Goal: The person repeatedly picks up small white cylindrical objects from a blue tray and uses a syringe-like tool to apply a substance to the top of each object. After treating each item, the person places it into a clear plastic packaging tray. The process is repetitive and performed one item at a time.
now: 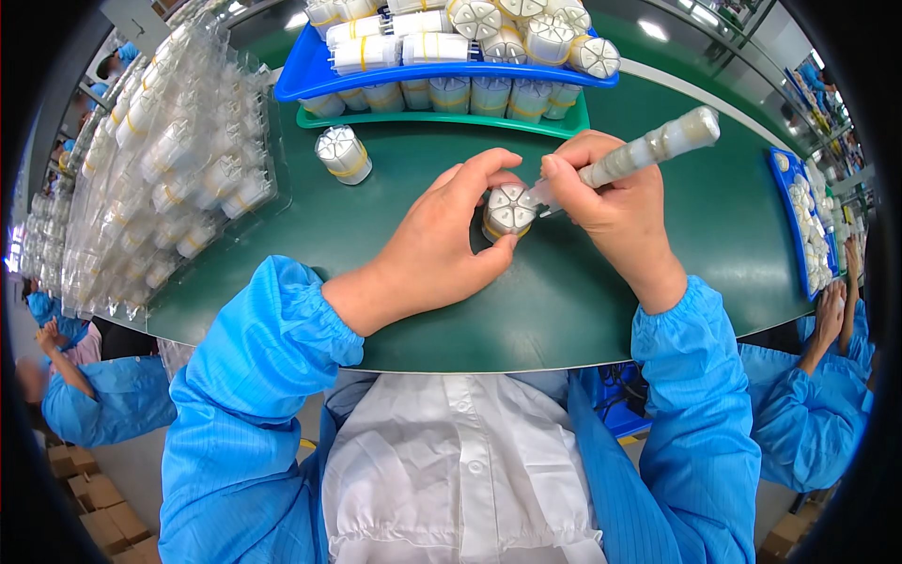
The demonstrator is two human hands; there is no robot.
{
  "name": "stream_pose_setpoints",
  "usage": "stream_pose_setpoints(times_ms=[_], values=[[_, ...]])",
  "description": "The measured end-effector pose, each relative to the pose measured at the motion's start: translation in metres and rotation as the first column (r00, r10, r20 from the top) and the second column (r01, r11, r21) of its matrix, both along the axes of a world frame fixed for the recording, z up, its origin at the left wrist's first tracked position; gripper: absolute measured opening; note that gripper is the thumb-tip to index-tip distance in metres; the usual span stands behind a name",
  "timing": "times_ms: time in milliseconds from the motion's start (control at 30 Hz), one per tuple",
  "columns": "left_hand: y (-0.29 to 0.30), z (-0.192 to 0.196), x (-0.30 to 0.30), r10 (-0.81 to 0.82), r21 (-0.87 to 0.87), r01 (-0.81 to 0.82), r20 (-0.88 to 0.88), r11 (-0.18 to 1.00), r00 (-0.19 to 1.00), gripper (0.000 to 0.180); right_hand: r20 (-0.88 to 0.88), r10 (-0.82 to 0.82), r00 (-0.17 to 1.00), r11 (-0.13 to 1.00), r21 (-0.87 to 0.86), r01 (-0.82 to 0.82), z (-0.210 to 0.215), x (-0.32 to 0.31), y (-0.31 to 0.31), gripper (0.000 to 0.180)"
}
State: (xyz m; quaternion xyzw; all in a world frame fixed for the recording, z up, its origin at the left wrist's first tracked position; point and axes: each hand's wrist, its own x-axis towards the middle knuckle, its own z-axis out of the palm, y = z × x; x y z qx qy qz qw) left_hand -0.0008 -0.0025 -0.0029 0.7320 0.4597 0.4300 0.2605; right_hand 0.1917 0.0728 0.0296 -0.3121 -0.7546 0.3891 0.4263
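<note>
My left hand (423,244) curls its thumb and fingers around a small white cylinder (510,209), which stands on the green table. Its top is split into wedge-shaped segments. In my right hand (620,216) is a hand tool with a thick, whitish wrapped handle (669,143) that slants up to the right. The tool's pale, flat tip (543,194) meets the right edge of the cylinder's top; whether it presses in I cannot tell. Another white cylinder (344,155) with a yellow band stands alone on the table, beyond my left hand.
Ahead, a blue tray (451,78) heaped with similar cylinders rests above a green tray (442,122) of more. Stacked clear plastic packs (178,169) of cylinders lean at the left. Another blue tray (787,207) lies far right. Co-workers in blue sleeves (808,414) sit on both sides.
</note>
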Motion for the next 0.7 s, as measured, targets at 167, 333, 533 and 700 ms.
stream_pose_setpoints(times_ms=[167,333,533,700], values=[[0.001,0.005,0.001,0.104,0.087,-0.086,-0.233,0.992,0.967,0.07,0.025,0.018,1.0,0.996,-0.092,-0.016,-0.004,-0.003,-0.001,0.016],[-0.001,0.004,0.001,0.129,0.076,-0.116,-0.202,0.99,0.971,0.071,-0.05,0.008,0.999,0.997,-0.074,-0.011,-0.002,-0.002,-0.002,0.015],[0.0,0.0,-0.001,-0.002,0.031,0.002,-0.01,1.0,1.0,0.071,-0.015,0.017,1.0,0.998,-0.057,-0.018,0.001,-0.001,-0.001,0.015],[0.001,0.005,-0.001,0.015,0.093,-0.005,-0.109,0.996,0.994,0.074,0.007,0.028,1.0,0.999,-0.033,-0.028,-0.007,-0.003,0.0,0.017]])
